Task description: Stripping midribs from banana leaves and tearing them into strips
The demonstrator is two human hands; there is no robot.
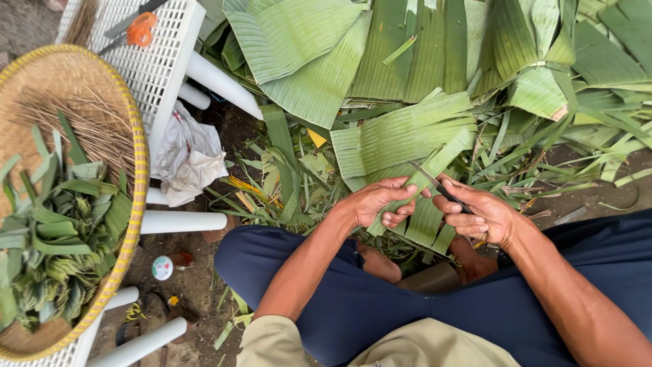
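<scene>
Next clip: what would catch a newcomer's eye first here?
At centre, the left hand grips a banana-leaf strip while the right hand works a dark knife against it. A heap of cut banana leaves fills the top. At left, a round woven tray holds folded leaf pieces and thin sticks.

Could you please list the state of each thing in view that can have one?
left hand: closed on a banana leaf strip.
right hand: gripping a knife, blade on the strip.
woven tray: part filled with folded leaf pieces and thin sticks.
scissors: lying on the white rack; open or closed unclear.
leaf pile: loose, overlapping.
</scene>
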